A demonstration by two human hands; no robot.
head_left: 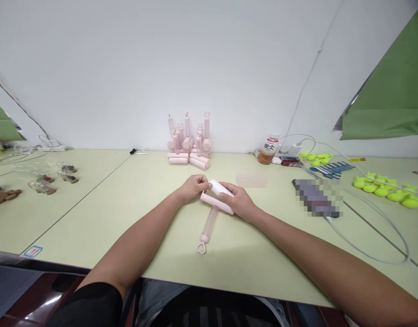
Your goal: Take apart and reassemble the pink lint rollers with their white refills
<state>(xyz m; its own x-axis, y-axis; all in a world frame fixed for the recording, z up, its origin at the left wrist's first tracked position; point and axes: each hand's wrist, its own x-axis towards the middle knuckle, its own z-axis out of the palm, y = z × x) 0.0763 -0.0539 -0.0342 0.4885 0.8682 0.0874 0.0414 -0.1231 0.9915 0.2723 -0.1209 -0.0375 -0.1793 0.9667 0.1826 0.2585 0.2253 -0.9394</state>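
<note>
A white lint roller refill (221, 189) lies between my hands over the middle of the table. My right hand (241, 202) is wrapped round its right part, thumb on the near side. With curled fingers, my left hand (194, 187) pinches at the refill's left end; exactly what the fingertips grip is too small to tell. Just below the refill is a pink lint roller (217, 203), its cover tilted and its right end close under my right fingers. Its clear handle (209, 225) points toward me and ends in a pink heart-shaped loop (201, 248).
Several pink lint rollers (188, 144) are stacked against the wall. A labelled bottle (269, 149), a pixelated phone (314, 198) on a cable, and yellow-green items (387, 186) are at the right. A faint pink sheet (251, 180) lies behind my right hand. Small wrapped items (41, 186) sit left.
</note>
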